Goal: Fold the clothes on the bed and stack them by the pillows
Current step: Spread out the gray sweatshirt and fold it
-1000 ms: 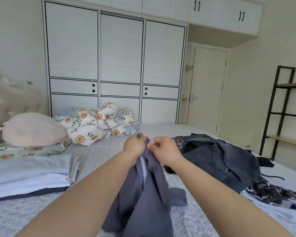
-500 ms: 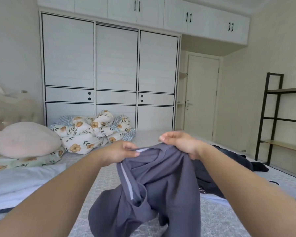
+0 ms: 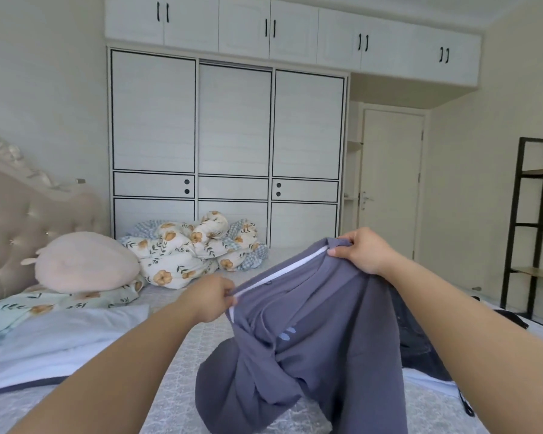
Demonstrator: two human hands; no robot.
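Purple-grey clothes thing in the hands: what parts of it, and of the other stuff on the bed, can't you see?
- Purple-grey garment, head view: its lower end is cut off by the bottom edge.
- Dark clothes pile: mostly hidden behind the garment and right arm.
- Folded stack: the left edge crops it.
- Left hand, right hand: fingertips tucked into the fabric.

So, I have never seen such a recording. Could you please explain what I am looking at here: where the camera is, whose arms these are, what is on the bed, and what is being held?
The camera sits on a person's head and looks forward and down, so the two arms are that person's own. The left hand and the right hand each pinch the white-trimmed top edge of a grey-purple garment, held up and stretched between them. On the bed, at left, lies a stack of folded clothes beside a pink pillow. Behind is a bundled floral quilt. At right, dark clothes lie unfolded.
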